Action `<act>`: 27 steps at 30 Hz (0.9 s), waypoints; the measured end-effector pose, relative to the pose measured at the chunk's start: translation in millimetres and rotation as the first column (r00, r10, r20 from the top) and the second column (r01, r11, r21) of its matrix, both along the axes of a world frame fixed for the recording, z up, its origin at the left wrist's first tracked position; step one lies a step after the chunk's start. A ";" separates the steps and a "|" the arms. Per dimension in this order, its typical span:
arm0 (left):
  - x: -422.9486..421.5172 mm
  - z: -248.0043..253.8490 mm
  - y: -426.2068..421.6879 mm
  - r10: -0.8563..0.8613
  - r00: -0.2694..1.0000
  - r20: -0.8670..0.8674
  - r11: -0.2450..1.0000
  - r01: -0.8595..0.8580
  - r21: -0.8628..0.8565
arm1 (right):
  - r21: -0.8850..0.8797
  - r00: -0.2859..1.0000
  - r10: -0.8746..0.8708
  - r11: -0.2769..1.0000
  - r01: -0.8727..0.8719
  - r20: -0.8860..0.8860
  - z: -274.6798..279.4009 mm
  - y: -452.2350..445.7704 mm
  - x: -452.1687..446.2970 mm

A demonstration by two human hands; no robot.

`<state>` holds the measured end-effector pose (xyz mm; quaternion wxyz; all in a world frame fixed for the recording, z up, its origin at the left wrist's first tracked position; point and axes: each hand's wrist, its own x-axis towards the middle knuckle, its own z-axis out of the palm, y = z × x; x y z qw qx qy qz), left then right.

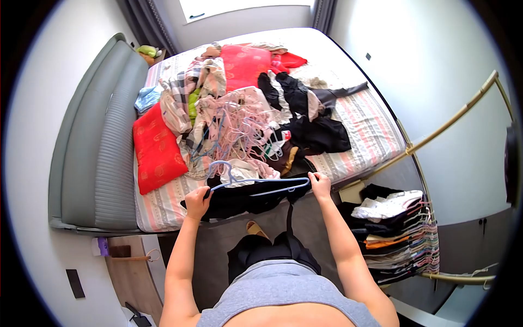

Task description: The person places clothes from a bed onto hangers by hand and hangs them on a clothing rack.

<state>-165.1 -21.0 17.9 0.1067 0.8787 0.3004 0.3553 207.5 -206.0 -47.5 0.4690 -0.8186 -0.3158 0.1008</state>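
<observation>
A light blue clothes hanger is stretched sideways in front of me, its hook pointing up toward the bed. Black garment fabric hangs along and below it at the bed's near edge. My left hand is closed at the left end, gripping the black fabric beside the hanger's tip. Closed around the hanger's right end is my right hand; whether cloth is also in those fingers is hard to see. Just beyond lies a tangled heap of pink and blue hangers on top of clothes.
The striped bed carries red cushions and black clothes. A gold-coloured rack stands at the right, with several hung garments beneath. A grey headboard borders the left; a wooden cabinet is nearer me.
</observation>
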 end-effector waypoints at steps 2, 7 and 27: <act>20.9 4.8 -13.6 -0.041 0.999 0.008 0.999 0.041 0.022 | 0.007 0.999 -0.033 0.999 0.034 -0.037 -0.4 -29.0 13.0; 73.7 13.8 -44.7 -0.126 0.983 -0.132 0.968 0.152 0.202 | 0.063 0.981 -0.180 0.981 0.185 -0.075 -3.4 -101.0 50.7; 266.6 1.7 -110.5 -0.238 0.923 -0.302 0.796 0.363 0.483 | 0.248 0.821 -0.464 0.797 0.551 -0.334 43.1 -284.9 82.2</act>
